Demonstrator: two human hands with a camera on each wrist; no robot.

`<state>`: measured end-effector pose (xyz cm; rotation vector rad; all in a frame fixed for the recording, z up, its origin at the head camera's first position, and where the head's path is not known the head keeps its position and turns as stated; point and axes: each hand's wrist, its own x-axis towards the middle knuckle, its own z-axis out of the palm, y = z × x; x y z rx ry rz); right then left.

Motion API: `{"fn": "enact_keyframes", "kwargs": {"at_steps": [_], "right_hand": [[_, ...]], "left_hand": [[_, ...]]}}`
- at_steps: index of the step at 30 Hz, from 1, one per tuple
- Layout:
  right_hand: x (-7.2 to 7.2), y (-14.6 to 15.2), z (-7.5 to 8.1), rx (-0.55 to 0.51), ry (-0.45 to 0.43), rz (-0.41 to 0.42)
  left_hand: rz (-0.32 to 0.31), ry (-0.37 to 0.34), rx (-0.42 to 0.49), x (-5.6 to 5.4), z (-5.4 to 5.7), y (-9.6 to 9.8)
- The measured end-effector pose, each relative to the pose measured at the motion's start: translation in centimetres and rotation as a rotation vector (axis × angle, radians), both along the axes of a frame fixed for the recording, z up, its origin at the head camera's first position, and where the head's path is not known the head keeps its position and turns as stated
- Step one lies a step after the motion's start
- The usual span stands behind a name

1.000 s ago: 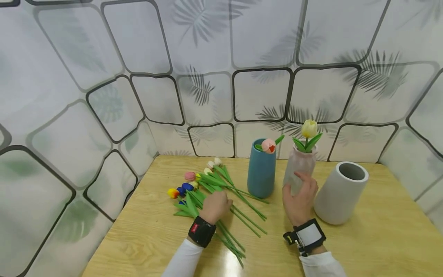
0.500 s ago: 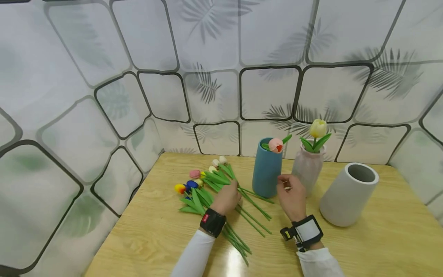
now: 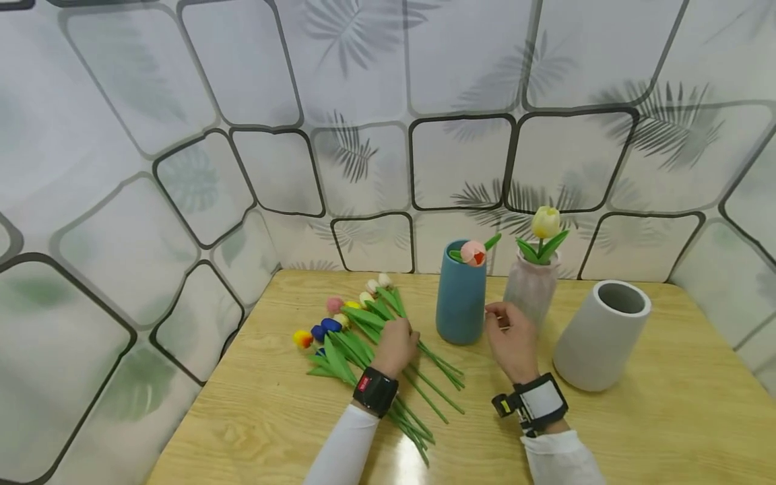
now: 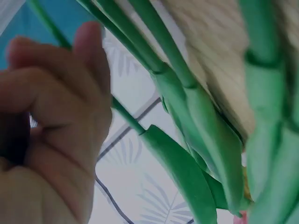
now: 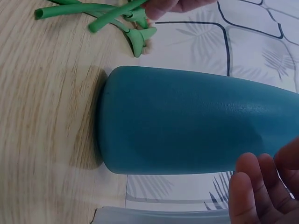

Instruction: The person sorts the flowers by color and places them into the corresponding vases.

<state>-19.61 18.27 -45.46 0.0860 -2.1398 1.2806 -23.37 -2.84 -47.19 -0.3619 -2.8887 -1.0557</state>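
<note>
Artificial tulips [image 3: 370, 316] with white, pink, yellow, blue and orange-red heads lie in a loose fan on the table. My left hand [image 3: 397, 345] pinches a green stem among them; its leaf [image 4: 180, 175] shows beyond the fingers in the left wrist view. To the right stands a blue vase [image 3: 461, 300] with a pink tulip [image 3: 473, 253] in it. Beside that vase's right side is my right hand [image 3: 512, 343], fingers loosely bent and nothing between them. Just behind this hand, a pale pink vase [image 3: 530, 289] carries a yellow-white tulip [image 3: 546, 223].
A wide-mouthed white vase [image 3: 600, 337] stands on the right of the wooden table [image 3: 242, 417]. Behind the table hangs a patterned curtain [image 3: 364, 162]. Several long stems [image 3: 412, 428] point toward the near side.
My right hand has left the pale pink vase and come left beside the blue one. My left hand has shifted up and right over the stems, and some stems have moved slightly.
</note>
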Motion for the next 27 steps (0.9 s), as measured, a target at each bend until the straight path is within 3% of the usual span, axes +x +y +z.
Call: {"fn": "enact_keyframes", "kwargs": {"at_steps": [3, 6, 11, 16, 19, 22, 27], "right_hand": [[-0.1, 0.1, -0.1, -0.005, -0.008, -0.007], [-0.1, 0.2, -0.3, 0.0, -0.007, -0.005], [-0.1, 0.2, -0.3, 0.02, 0.002, 0.042], [0.1, 0.0, -0.1, 0.035, -0.028, 0.084], [0.2, 0.0, 0.0, 0.041, -0.045, 0.094], [0.2, 0.0, 0.0, 0.036, -0.074, 0.098], [0.1, 0.2, 0.1, 0.028, -0.109, 0.108]], "left_hand": [[0.04, 0.001, 0.099, 0.5, -0.2, -0.5], [0.034, -0.09, 0.296, 1.2, -0.4, -1.0], [0.023, -0.321, 0.759, 2.3, -0.3, -1.5], [0.038, -0.577, 1.3, 3.2, 0.1, -0.9], [0.069, -0.68, 1.517, 3.7, 0.4, 0.1], [0.082, -0.685, 1.544, 4.2, 0.3, 0.8], [0.147, -0.606, 1.355, 5.2, -0.4, 1.7]]}}
